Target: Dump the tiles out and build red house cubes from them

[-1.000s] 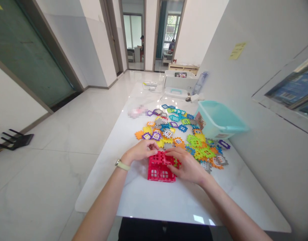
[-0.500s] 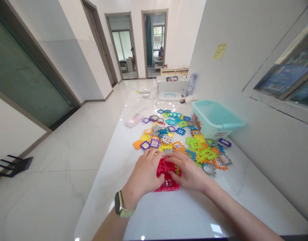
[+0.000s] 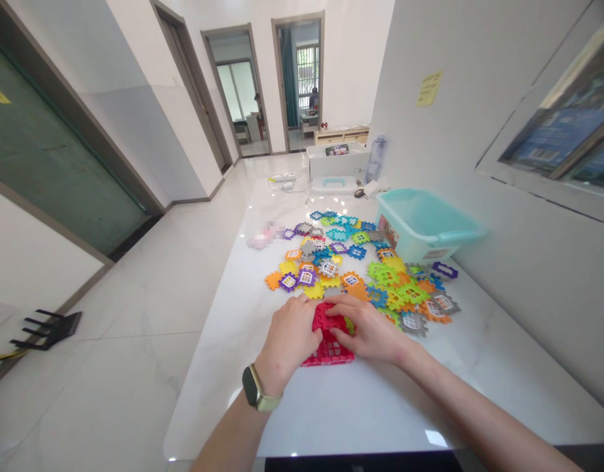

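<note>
Laying the left hand (image 3: 291, 335) farther over the red box (image 3: 327, 339) than a second ago; pinching its glossy, windowed plastic between thumbs and curled fingers, with the right hand (image 3: 369, 328) opposite; keeping it between both on the smooth bench (image 3: 331, 406), near flat, notch-edged tiles (image 3: 413, 293).

Black router (image 3: 51, 330), yellow wall note (image 3: 430, 89), teal curtain (image 3: 290, 82), white box (image 3: 331, 166)

red structure (image 3: 327, 358): partly covered | pink item (image 3: 263, 237): blurred | forearms (image 3: 483, 400): cropped

left hand (image 3: 291, 335), right hand (image 3: 374, 326), fingers (image 3: 348, 304) curled
</note>
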`<state>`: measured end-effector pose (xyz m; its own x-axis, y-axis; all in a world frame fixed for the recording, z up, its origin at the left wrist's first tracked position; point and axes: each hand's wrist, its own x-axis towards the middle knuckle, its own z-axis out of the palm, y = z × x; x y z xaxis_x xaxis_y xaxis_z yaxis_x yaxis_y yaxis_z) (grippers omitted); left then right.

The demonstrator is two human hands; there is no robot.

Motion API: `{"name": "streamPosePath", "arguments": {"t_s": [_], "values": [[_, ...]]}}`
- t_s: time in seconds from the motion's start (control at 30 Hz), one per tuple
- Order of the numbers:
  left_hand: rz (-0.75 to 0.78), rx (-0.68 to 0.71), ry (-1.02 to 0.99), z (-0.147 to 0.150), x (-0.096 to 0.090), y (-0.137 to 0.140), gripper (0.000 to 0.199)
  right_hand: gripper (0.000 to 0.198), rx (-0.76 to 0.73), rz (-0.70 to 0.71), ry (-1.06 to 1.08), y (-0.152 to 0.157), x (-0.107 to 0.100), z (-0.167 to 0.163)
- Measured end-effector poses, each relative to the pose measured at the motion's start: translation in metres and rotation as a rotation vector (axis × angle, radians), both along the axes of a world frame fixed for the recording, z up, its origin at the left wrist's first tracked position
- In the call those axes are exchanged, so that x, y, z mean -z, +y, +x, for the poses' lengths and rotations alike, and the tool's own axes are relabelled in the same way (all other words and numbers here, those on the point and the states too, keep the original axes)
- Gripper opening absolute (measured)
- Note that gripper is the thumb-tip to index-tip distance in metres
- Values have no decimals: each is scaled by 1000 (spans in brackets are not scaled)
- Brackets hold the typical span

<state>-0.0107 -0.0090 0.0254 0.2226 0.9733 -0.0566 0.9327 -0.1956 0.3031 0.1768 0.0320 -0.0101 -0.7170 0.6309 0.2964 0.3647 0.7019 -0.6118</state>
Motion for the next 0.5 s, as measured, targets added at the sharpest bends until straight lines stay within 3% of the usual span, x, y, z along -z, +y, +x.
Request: {"name": "streamPosePath", "arguments": {"t_s": [0.5], "values": [[8, 9, -13, -2, 0, 0, 31, 22, -84, -38, -22, 0, -12, 1]]}}
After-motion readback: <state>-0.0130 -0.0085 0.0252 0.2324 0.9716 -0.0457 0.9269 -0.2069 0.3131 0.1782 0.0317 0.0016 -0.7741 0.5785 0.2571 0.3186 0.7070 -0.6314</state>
